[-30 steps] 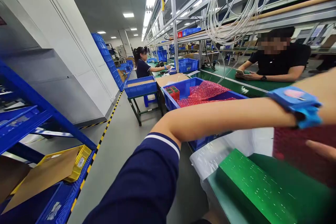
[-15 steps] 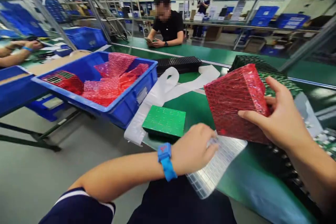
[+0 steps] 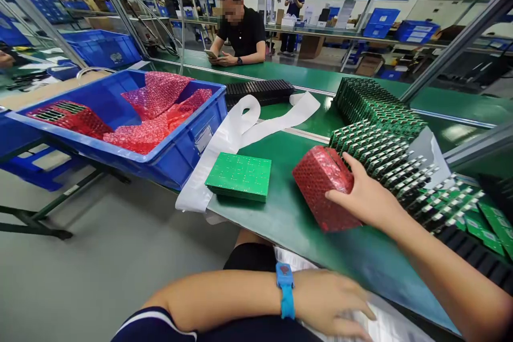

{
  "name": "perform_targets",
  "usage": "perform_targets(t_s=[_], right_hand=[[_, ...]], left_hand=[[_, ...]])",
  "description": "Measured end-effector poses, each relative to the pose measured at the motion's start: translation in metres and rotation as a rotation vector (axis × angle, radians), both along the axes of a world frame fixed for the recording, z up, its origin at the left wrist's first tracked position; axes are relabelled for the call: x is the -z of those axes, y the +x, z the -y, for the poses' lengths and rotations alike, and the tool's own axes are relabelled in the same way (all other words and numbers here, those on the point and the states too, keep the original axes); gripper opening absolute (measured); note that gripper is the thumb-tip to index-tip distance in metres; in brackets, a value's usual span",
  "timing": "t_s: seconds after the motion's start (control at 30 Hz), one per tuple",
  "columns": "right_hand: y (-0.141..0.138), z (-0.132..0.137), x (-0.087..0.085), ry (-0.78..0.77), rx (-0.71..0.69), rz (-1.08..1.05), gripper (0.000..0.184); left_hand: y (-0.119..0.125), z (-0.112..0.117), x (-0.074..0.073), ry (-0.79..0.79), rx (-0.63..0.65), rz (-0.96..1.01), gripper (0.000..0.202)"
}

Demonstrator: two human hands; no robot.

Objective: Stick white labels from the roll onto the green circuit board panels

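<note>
My right hand (image 3: 366,195) grips a red bubble-wrap package (image 3: 324,187) between thumb and fingers, low over the green tabletop; whether it touches the surface I cannot tell. My left hand (image 3: 332,299), a blue strap on its wrist, is over my lap with its fingers apart, somewhat blurred. Under it lies a shiny, silvery sheet (image 3: 294,259), partly covered by the hand and forearm. A stack of green circuit boards (image 3: 239,176) lies flat on the table, left of the package. Rows of upright circuit boards (image 3: 372,149) stand just beyond my right hand.
At left stands a blue bin (image 3: 188,152) with red bubble wrap (image 3: 164,99) inside. A white strip (image 3: 220,155) curls along the table beside it. Behind lies a black slotted rack (image 3: 260,91). Across the table a person (image 3: 242,29) holds a phone. Metal posts (image 3: 460,37) frame the bench.
My right hand has lowered the red package toward the tabletop and tilted it. My left hand has moved down with the silvery sheet to my lap, and its fingers have spread.
</note>
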State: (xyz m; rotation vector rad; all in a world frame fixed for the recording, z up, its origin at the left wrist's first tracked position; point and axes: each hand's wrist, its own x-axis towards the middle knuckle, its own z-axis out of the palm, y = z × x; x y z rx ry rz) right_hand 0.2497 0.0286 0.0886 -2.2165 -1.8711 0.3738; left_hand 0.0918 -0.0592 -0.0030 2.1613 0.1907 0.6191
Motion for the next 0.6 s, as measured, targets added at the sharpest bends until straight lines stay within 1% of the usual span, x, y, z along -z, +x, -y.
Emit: perform_targets(t_s=[0.03, 0.07, 0.1, 0.13, 0.17, 0.2, 0.23, 0.3, 0.33, 0.37, 0.4, 0.47, 0.5, 0.53, 0.57, 0.6], right_hand=[[-0.003, 0.003, 0.004, -0.038, -0.015, 0.037, 0.087], [-0.005, 0.007, 0.008, -0.062, -0.036, 0.072, 0.087], [-0.009, 0.012, 0.011, -0.074, -0.055, 0.109, 0.087], [-0.012, 0.017, 0.013, -0.081, -0.071, 0.148, 0.087], [-0.016, 0.023, 0.014, -0.084, -0.08, 0.185, 0.087], [-0.019, 0.028, 0.014, -0.083, -0.085, 0.22, 0.089], [-0.021, 0.033, 0.013, -0.078, -0.09, 0.253, 0.09], [-0.021, 0.04, 0.01, -0.045, -0.1, 0.318, 0.09], [-0.018, 0.04, 0.007, -0.007, -0.12, 0.349, 0.086], [-0.014, 0.038, 0.005, 0.043, -0.175, 0.372, 0.079], [-0.008, 0.035, 0.003, 0.095, -0.277, 0.38, 0.068], [0.008, 0.025, 0.0, 0.183, -0.581, 0.331, 0.043], [0.016, 0.02, -0.001, 0.209, -0.727, 0.28, 0.039], [0.024, 0.016, 0.0, 0.221, -0.832, 0.228, 0.039], [0.031, 0.014, 0.001, 0.228, -0.883, 0.182, 0.038], [0.036, 0.013, 0.002, 0.229, -0.892, 0.15, 0.037]], left_hand=[[-0.005, -0.004, -0.004, -0.022, -0.007, 0.072, 0.019], [-0.01, -0.011, -0.008, -0.075, -0.128, 0.136, 0.019], [-0.015, -0.02, -0.011, -0.135, -0.29, 0.188, 0.018], [-0.018, -0.03, -0.014, -0.206, -0.485, 0.223, 0.018], [-0.02, -0.041, -0.016, -0.27, -0.639, 0.24, 0.02], [-0.02, -0.053, -0.017, -0.34, -0.743, 0.238, 0.026], [-0.018, -0.065, -0.018, -0.425, -0.79, 0.224, 0.034], [-0.01, -0.086, -0.016, -0.585, -0.777, 0.148, 0.046], [-0.004, -0.095, -0.016, -0.635, -0.764, 0.109, 0.049], [0.002, -0.103, -0.015, -0.658, -0.748, 0.079, 0.051], [0.008, -0.109, -0.015, -0.661, -0.739, 0.06, 0.052], [0.017, -0.117, -0.015, -0.647, -0.727, 0.045, 0.051], [0.021, -0.119, -0.016, -0.642, -0.719, 0.037, 0.049], [0.024, -0.121, -0.017, -0.638, -0.711, 0.026, 0.047], [0.027, -0.123, -0.018, -0.635, -0.704, 0.014, 0.045], [0.029, -0.125, -0.019, -0.63, -0.701, 0.0, 0.042]])
